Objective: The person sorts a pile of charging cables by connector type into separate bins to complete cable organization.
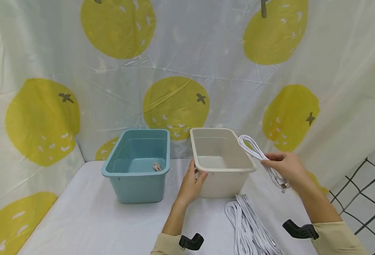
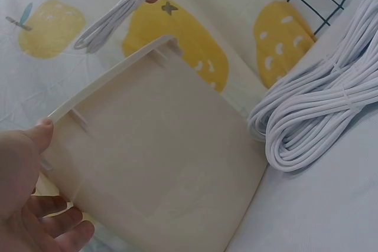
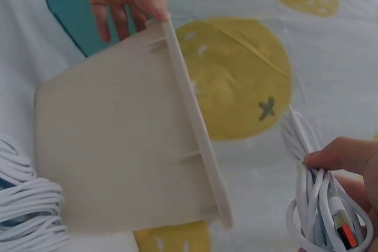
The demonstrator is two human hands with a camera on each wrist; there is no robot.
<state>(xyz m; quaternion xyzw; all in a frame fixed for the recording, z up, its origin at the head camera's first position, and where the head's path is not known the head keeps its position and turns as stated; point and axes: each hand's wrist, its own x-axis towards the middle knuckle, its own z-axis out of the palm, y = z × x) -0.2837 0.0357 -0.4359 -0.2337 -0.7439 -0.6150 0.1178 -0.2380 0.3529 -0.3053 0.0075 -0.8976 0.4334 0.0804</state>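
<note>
Right hand (image 1: 284,168) pinching a white cable coil (image 1: 258,153) near the right rim of the beige bin (image 1: 223,182); left hand (image 1: 188,187) gripping that bin's near left corner. Other white coils (image 1: 250,226) in front; teal bin (image 1: 139,188) leftward, tan bundle (image 1: 157,166) inside.

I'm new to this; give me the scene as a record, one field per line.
left hand: grips the beige bin at its near left corner
right hand: holds a coiled white cable beside that bin
teal bin: left of the beige bin, small tan bundle inside
table: white cable bundles in front of the beige bin
backdrop: sheet printed with yellow fruit
</note>
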